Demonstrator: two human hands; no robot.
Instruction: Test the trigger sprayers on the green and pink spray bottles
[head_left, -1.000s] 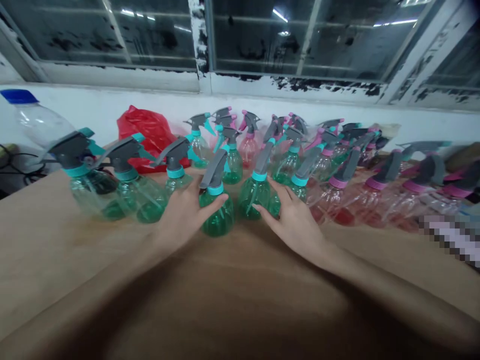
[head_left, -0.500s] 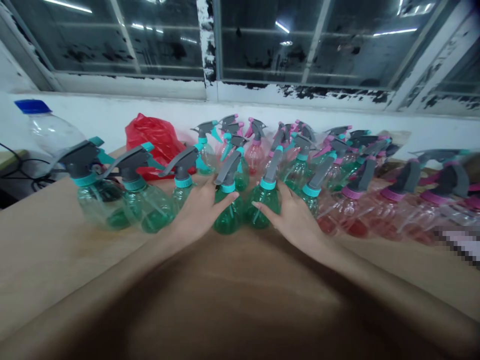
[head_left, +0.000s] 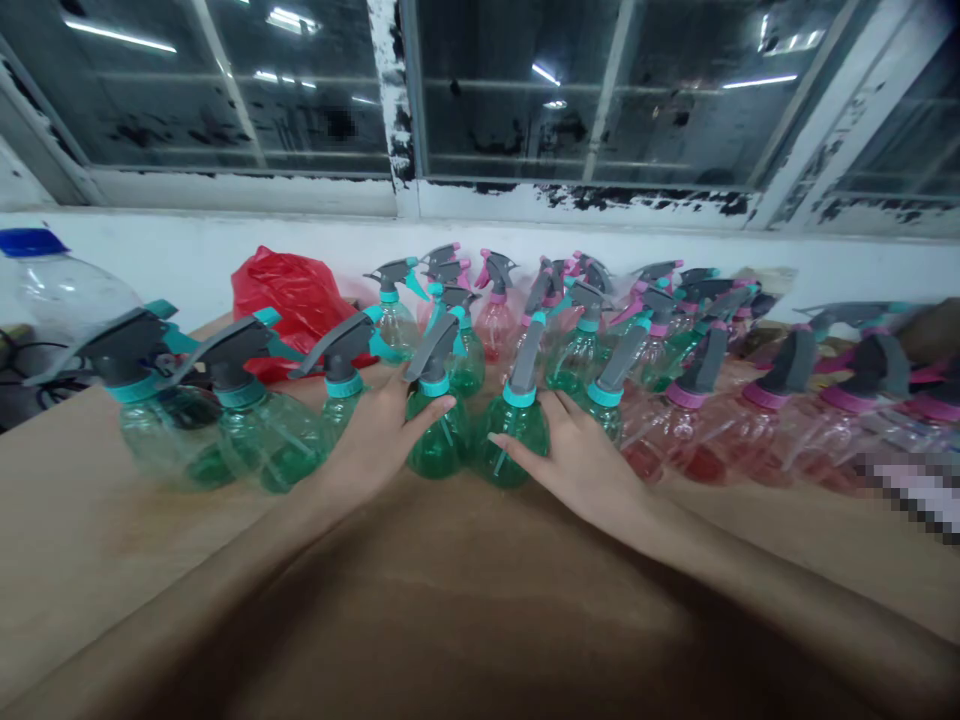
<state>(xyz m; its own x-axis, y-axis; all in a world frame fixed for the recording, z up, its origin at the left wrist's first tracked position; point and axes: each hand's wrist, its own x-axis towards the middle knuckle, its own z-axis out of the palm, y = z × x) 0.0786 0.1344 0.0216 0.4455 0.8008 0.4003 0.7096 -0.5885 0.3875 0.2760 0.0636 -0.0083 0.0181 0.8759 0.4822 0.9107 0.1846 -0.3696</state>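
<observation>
Two green spray bottles with turquoise collars and grey trigger heads stand upright side by side in front of me. My left hand is closed around the side of the left spray bottle, its thumb lying across the front. Around the right spray bottle my right hand is wrapped, thumb on the front and fingers behind. The fingertips of both hands are largely hidden. Just left of my left hand stands another green spray bottle; one more green bottle is beyond my right hand.
Several pink-collared spray bottles line the right side of the wooden table. More bottles crowd behind, near the wall. A red plastic bag and a large blue-capped clear bottle are at the left. Windows run above.
The right bottle, with my right hand on it, has come slightly closer to me and a little apart from the left one. My view has shifted a bit.
</observation>
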